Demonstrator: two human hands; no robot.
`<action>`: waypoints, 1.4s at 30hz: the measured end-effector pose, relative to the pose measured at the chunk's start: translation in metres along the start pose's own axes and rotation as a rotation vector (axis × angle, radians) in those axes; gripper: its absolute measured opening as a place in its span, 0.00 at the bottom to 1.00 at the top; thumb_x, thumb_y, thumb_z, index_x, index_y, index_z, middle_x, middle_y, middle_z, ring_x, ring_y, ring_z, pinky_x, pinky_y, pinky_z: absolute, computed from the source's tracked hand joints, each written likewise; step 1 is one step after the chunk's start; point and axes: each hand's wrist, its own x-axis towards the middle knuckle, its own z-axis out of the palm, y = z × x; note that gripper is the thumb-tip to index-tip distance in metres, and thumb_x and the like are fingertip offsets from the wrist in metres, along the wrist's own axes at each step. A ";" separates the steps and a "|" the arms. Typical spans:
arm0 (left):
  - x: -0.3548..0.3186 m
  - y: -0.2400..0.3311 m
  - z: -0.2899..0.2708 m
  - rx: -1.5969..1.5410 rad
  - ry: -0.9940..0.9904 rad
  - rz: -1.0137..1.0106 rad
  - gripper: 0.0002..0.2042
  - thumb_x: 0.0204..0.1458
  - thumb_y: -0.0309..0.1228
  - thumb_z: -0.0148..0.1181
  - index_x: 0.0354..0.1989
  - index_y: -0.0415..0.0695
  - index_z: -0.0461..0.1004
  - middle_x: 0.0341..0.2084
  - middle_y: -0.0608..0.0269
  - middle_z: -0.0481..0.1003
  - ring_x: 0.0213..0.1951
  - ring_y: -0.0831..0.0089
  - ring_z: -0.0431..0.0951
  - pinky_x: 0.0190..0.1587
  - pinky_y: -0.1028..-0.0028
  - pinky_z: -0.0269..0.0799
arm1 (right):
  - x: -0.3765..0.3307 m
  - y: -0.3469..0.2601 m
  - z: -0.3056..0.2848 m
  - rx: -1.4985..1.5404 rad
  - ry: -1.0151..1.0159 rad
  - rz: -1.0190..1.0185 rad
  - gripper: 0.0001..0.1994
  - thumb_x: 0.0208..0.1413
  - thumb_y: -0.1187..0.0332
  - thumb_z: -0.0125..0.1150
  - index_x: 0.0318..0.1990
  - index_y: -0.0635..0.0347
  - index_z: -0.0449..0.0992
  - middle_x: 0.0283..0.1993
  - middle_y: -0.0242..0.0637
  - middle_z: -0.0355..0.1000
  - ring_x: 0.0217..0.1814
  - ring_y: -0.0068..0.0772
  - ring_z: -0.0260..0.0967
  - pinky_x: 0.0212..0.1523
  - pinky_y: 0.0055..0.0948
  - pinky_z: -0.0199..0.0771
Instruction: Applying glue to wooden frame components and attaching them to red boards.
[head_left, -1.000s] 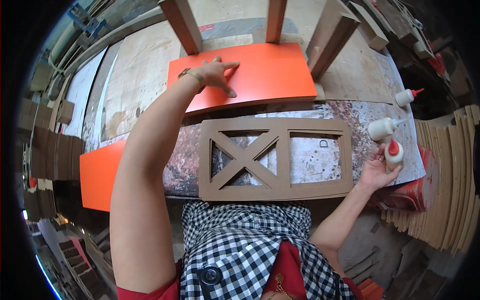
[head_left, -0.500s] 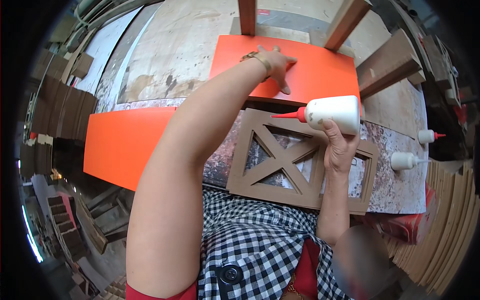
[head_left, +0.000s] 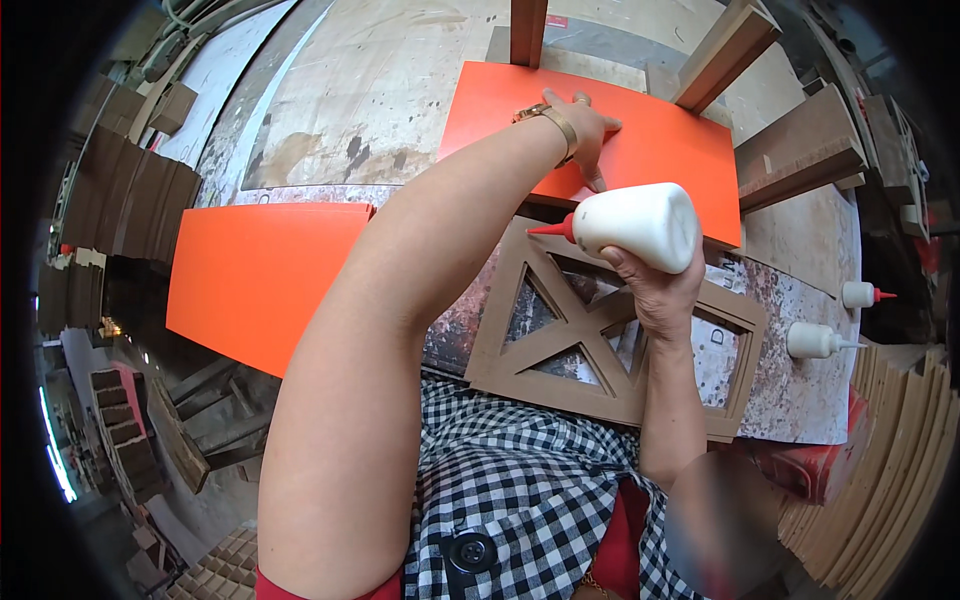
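My right hand (head_left: 662,290) is wrapped around a white glue bottle (head_left: 645,225) and holds it tipped. Its red nozzle (head_left: 553,229) points left, near the front edge of an orange panel (head_left: 680,150); whether the tip touches anything, I cannot tell. On that panel rests my left hand (head_left: 588,138), fingers spread, with a gold watch (head_left: 560,125) at the wrist. Between me and the panel lie brown fibreboard frames (head_left: 570,320) with an X-shaped brace, stacked and partly under my right forearm.
More orange panels (head_left: 260,275) lie stacked at the left. Wooden posts (head_left: 735,55) and a board (head_left: 805,150) stand around the far panel. Two more glue bottles (head_left: 812,340) lie at the table's right edge. Stacked brown boards (head_left: 880,470) stand at the right, others (head_left: 130,205) at the left.
My right hand has brought the glue bottle left and turned it, so its base shows more. The left hand stays on the orange panel. The whole view has shifted slightly.
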 end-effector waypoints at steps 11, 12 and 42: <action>-0.002 0.000 0.000 -0.008 0.022 -0.043 0.48 0.21 0.53 0.73 0.60 0.66 0.59 0.58 0.51 0.56 0.56 0.35 0.52 0.51 0.43 0.56 | 0.001 -0.005 0.000 -0.155 -0.060 -0.067 0.30 0.33 0.73 0.74 0.46 0.63 0.64 0.40 0.39 0.72 0.39 0.32 0.71 0.38 0.27 0.73; 0.001 -0.003 0.002 -0.011 0.020 -0.048 0.49 0.19 0.55 0.73 0.59 0.68 0.59 0.60 0.51 0.52 0.56 0.33 0.52 0.50 0.42 0.56 | 0.000 -0.006 -0.002 -0.176 -0.054 -0.080 0.30 0.33 0.73 0.74 0.47 0.63 0.64 0.40 0.39 0.72 0.39 0.32 0.71 0.38 0.27 0.73; -0.001 -0.006 -0.002 -0.114 -0.035 0.004 0.49 0.24 0.47 0.74 0.62 0.66 0.55 0.64 0.46 0.43 0.63 0.39 0.43 0.59 0.47 0.53 | -0.062 -0.013 -0.227 -0.225 0.678 -0.038 0.24 0.39 0.79 0.67 0.47 0.66 0.67 0.41 0.42 0.72 0.38 0.31 0.71 0.39 0.23 0.72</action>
